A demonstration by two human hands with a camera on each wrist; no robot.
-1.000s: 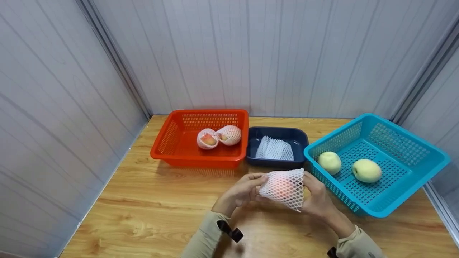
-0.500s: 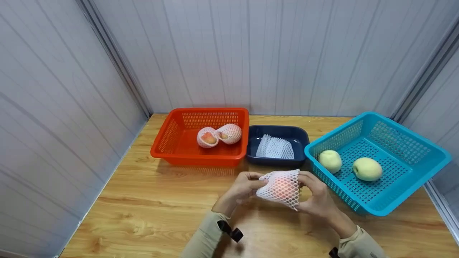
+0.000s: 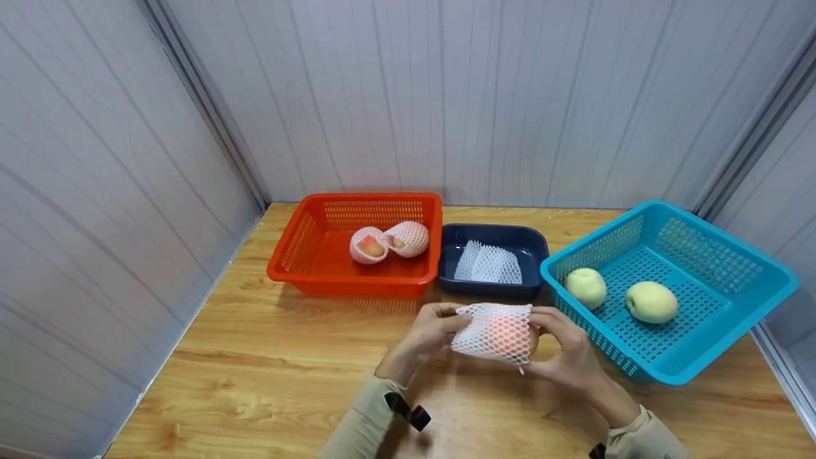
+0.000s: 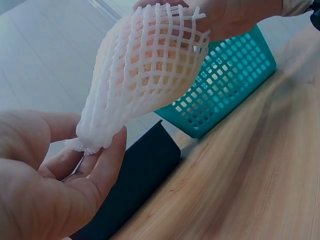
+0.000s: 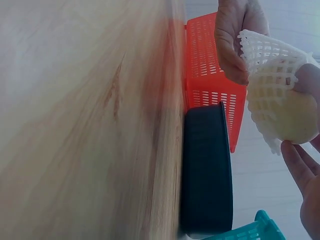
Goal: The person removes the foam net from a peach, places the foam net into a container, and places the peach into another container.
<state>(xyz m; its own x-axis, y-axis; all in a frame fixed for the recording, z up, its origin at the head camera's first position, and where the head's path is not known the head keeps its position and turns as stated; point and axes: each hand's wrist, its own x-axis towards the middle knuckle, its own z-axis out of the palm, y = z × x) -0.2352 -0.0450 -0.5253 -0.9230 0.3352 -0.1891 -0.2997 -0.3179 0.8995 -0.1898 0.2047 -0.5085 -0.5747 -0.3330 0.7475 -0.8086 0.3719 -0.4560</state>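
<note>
A peach with a red blush sits inside a white foam net sleeve, held just above the table between both hands. Its pale end shows at the sleeve's open right end. My left hand pinches the gathered narrow end of the sleeve between thumb and fingers. At the other end, my right hand grips the peach near the sleeve's rim, fingers above and thumb below in the head view. Part of the right hand is hidden behind the sleeve in the left wrist view.
Behind the hands, a red basket holds two net-wrapped peaches. Next to it, a dark blue tray contains flat foam net sleeves. A turquoise basket at right holds two bare peaches. Panel walls enclose the table.
The sleeve and peach have shifted slightly left and lie more level. The right hand's fingers have moved along the sleeve's open rim. The left hand keeps its pinch on the narrow end.
</note>
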